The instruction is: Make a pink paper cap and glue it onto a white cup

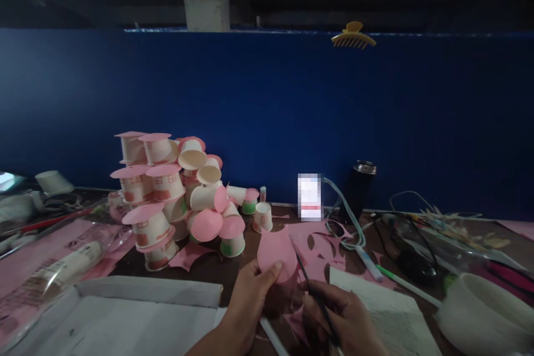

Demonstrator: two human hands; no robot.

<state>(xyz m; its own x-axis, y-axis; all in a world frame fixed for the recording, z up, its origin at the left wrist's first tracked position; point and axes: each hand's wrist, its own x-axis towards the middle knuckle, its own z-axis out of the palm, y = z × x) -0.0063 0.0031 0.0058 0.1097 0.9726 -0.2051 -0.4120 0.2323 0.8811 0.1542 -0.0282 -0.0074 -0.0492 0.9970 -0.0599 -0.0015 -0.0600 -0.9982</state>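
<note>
I see little bare table (208, 268): the left hand (250, 297) pinches a pink paper cutout (272, 247) between paper cups (167, 187) and scraps (306, 229). The right hand (342, 308) grips a slim dark tool (317, 299) by its edge.

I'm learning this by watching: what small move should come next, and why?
Perhaps the left hand should turn the pink paper piece slightly, bringing its pointed top corners toward the thin dark tool in the right hand: the lower edge is rounded, while those corners stick out.
</note>
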